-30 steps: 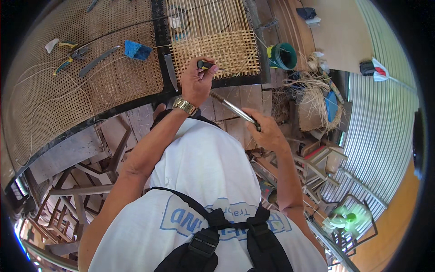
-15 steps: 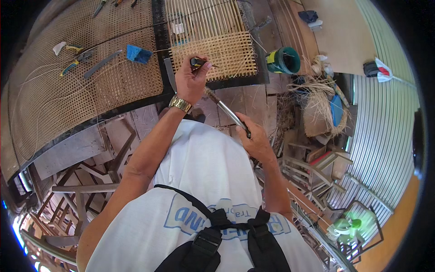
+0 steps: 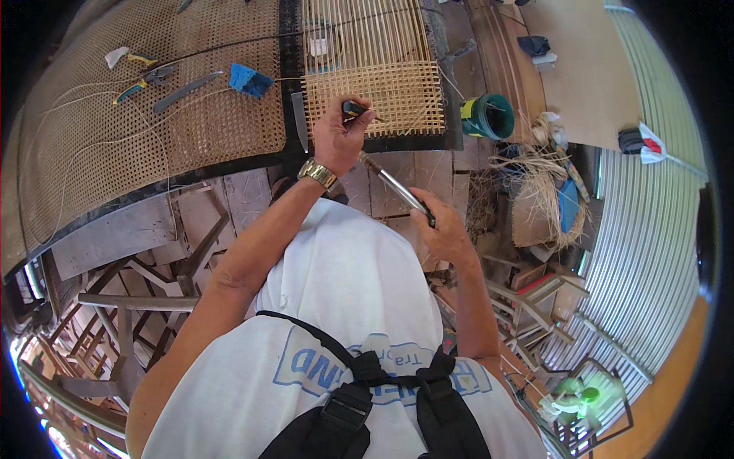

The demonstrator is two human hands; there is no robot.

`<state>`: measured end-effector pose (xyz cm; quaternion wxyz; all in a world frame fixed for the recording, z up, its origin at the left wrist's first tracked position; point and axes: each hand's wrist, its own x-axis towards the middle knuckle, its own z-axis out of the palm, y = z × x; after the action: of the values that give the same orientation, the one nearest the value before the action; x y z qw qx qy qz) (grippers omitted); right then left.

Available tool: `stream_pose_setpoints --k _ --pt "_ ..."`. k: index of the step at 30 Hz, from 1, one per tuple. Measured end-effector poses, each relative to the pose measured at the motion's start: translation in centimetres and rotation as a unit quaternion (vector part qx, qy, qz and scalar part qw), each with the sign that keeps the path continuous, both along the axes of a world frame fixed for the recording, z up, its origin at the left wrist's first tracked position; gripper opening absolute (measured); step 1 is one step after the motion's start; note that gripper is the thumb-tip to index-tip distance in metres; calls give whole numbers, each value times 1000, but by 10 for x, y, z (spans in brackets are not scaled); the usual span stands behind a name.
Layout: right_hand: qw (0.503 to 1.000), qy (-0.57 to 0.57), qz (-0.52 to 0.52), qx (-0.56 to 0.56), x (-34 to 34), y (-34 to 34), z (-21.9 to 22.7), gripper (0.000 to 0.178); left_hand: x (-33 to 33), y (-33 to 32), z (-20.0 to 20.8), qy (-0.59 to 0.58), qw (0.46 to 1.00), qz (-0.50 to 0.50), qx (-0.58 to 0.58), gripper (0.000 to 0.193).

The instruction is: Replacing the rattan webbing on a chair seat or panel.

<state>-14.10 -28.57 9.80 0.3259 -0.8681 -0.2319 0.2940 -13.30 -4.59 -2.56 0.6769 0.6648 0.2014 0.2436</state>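
Fingers of the left hand [image 3: 342, 139] clasp a tool [image 3: 353, 109] over the weave [image 3: 409, 88], twelve o'clock; the right hand's [image 3: 443, 229] grip a rod [image 3: 401, 188]. One careless push could, I reckon, split the weave.

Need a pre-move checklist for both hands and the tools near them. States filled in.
1. Left hand has a grip on the black-and-yellow handle: ok.
2. Tip of that tool seated in the woven panel: cannot tell, too small to see contact.
3. Right hand has a grip on the silver-shafted tool: ok, held at its dark end.
4. Far end of the shaft clear of the left hand and wrist: cannot tell, close in the picture, depth unclear.
5. Flat metal blade well away from the left hand: not ok, lies close beside it.
6. Pliers away from both hands: ok, off to the left.
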Motion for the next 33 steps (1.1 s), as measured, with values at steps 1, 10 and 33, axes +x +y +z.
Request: stream_pose_setpoints --k 1,10,33 --pt "1000 8 5 -5 1 0 0 39 1 -2 -2 -1 1000 1 -1 25" --pt "1000 25 -8 3 36 3 5 37 5 -4 -2 -4 1000 -14 0 25" --pt "991 -50 -107 63 -5 12 -54 39 34 10 2 -26 998 -46 40 24"
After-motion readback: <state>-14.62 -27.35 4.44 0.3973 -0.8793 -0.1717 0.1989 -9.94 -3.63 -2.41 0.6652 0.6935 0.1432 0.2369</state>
